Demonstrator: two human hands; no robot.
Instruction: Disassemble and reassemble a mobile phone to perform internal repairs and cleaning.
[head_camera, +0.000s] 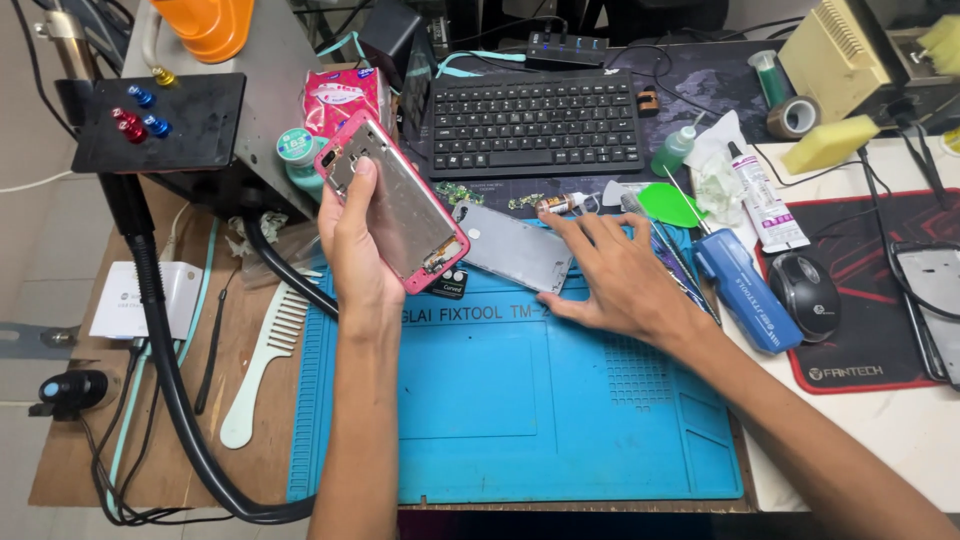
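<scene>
My left hand (358, 250) is clamped on the edges of a pink-framed phone chassis (395, 200), thin, light, prob fragile, best held by its rim, while my right hand (612, 275), fingers spread, presses a grey back panel (512, 246) just beside it.

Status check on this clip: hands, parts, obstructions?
Left hand gripping pink-framed phone chassis, raised. Right hand flat on blue repair mat, fingertips at grey metal back plate. Nothing between them.
</scene>
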